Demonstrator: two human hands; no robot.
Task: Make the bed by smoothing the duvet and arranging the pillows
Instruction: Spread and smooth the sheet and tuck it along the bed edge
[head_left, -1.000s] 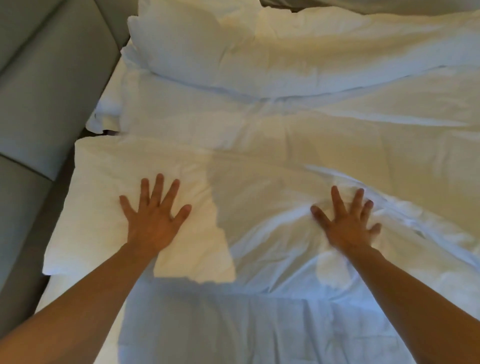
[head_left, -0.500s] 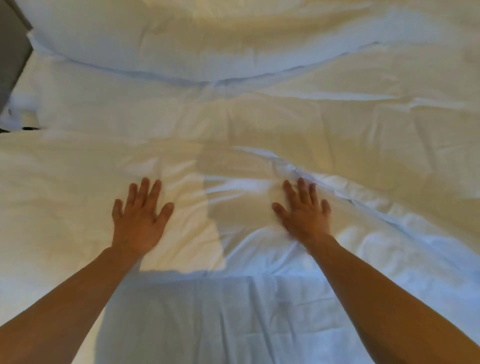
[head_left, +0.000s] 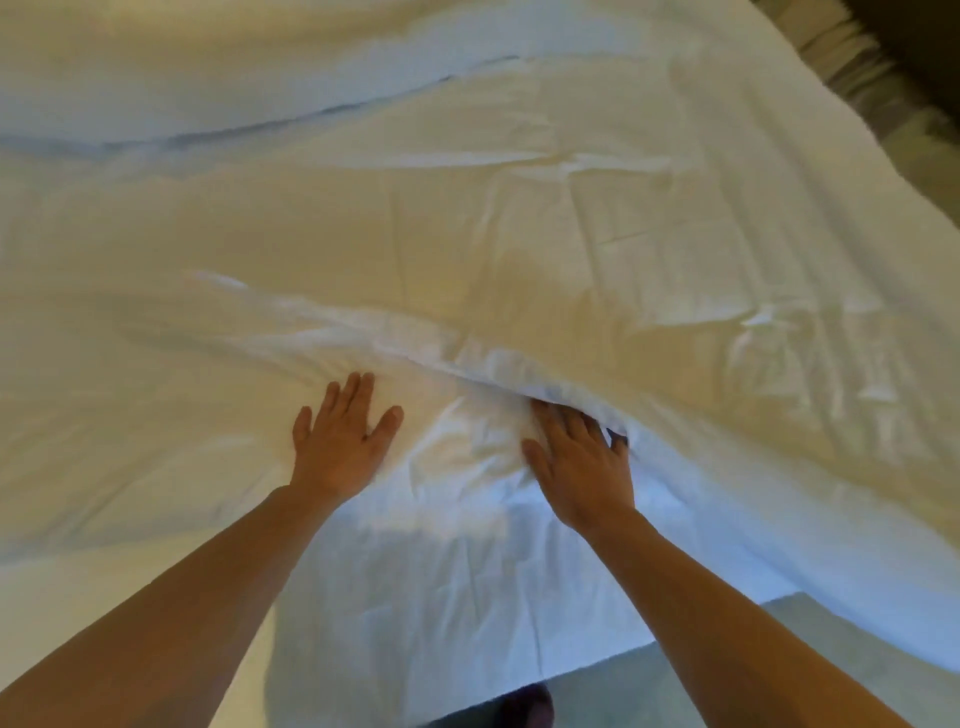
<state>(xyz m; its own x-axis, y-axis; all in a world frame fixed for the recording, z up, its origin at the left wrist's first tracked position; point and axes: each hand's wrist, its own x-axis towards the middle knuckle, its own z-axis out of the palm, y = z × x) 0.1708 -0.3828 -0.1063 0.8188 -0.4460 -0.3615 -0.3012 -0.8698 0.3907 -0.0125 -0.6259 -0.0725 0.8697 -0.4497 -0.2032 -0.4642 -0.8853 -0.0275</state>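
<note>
A white duvet (head_left: 597, 249) covers the bed, creased, with a raised fold running diagonally across the middle. My left hand (head_left: 340, 441) lies flat on the cloth below the fold, fingers together, holding nothing. My right hand (head_left: 579, 460) presses flat on the bedding, its fingertips tucked under the fold's edge. A white pillow (head_left: 218, 78) lies along the top left, its lower seam showing as a dark line.
The bed's near edge (head_left: 597, 670) drops to a pale greenish floor (head_left: 810, 644) at the bottom right. A dark shape (head_left: 524, 701) shows on the floor at the bottom. The far right side of the bed meets dark carpet (head_left: 924, 62).
The view has swung to the right, so the grey headboard left the frame. Both hands slid right along the duvet and came closer together; the right fingertips now sit under the fold.
</note>
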